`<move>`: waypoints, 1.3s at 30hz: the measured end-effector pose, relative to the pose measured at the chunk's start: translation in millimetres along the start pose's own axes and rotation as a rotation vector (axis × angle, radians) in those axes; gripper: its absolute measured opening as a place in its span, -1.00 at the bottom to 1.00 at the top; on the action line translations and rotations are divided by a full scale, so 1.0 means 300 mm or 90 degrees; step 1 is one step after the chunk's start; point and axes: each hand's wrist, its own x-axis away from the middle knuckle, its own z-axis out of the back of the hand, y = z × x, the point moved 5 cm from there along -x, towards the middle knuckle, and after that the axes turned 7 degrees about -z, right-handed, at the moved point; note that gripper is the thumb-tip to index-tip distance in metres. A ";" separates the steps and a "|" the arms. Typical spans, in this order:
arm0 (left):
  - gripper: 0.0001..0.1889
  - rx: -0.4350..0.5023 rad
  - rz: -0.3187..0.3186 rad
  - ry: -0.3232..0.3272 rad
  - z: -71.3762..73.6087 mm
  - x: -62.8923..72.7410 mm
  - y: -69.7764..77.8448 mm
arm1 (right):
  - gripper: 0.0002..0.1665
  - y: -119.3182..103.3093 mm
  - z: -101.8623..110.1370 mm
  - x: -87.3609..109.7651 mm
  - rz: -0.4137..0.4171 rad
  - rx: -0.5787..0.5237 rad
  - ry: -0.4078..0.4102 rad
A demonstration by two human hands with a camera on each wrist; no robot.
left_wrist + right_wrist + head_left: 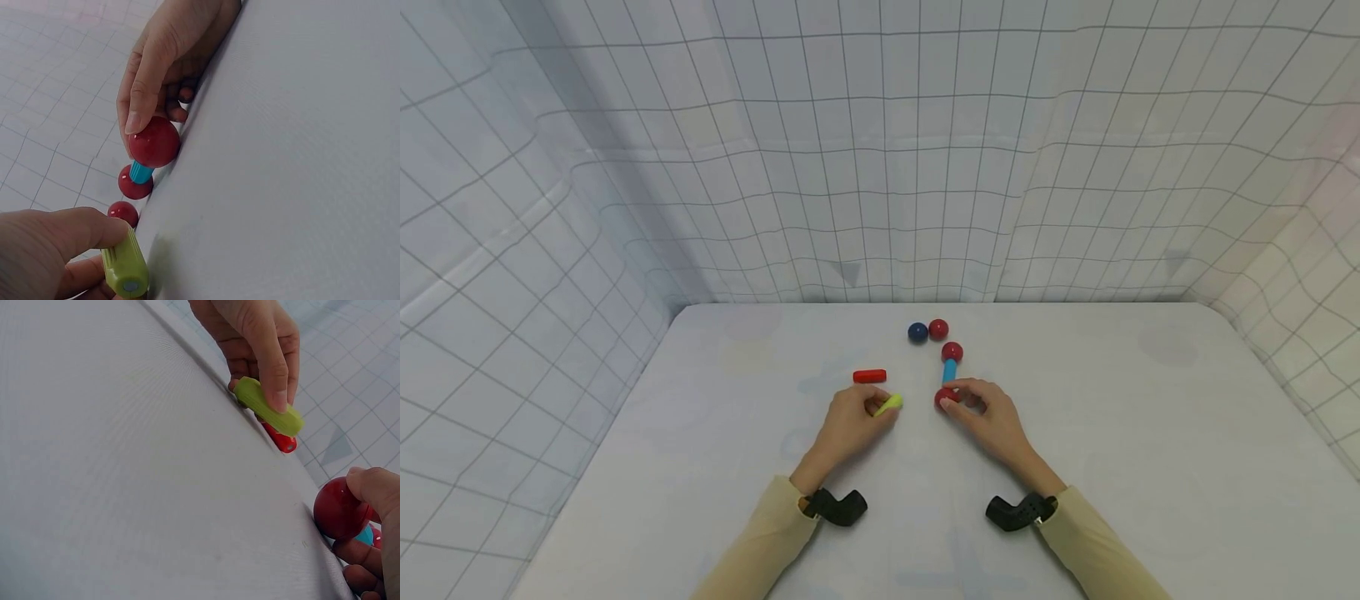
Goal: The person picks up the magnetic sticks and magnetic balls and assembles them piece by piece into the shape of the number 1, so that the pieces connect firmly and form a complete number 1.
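Observation:
Between thumb and fingers, my left hand (852,423) pinches a yellow-green ribbed rod (125,265) with a small grey disc in its end. My right hand (992,418) holds a dark red ball (154,142) by its sides. That ball sits at the near end of a blue rod (950,371), and another red ball (952,352) is at the rod's far end, so the three form a line on the table. In the right wrist view, the held ball hides most of the blue rod.
A red rod (869,376) lies just beyond my left hand on the white table (700,500). Farther back, a dark blue ball (917,332) and a red ball (938,329) sit side by side. White gridded sheets (880,167) hang behind and at both sides.

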 end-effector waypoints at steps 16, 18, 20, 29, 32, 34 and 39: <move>-0.71 0.109 0.031 -0.088 -0.049 0.004 0.024 | -0.69 0.007 -0.003 0.000 -0.006 0.005 0.001; -0.72 0.121 0.035 -0.097 -0.059 0.006 0.027 | -0.69 0.007 -0.003 0.000 -0.004 0.008 0.002; -0.72 0.136 0.041 -0.105 -0.070 0.008 0.026 | -0.69 0.006 -0.003 0.000 -0.002 0.012 0.003; -0.74 0.209 0.044 -0.115 -0.099 0.017 0.038 | -0.70 0.001 -0.003 -0.001 0.017 0.021 0.003; -0.75 0.223 0.044 -0.114 -0.104 0.020 0.044 | -0.71 -0.003 -0.003 -0.002 0.027 0.020 0.005; -0.75 0.231 0.043 -0.113 -0.108 0.022 0.047 | -0.71 -0.003 -0.003 -0.002 0.030 0.018 0.005; -0.75 0.229 0.044 -0.109 -0.118 0.023 0.054 | -0.71 0.001 -0.003 -0.001 0.027 0.013 0.006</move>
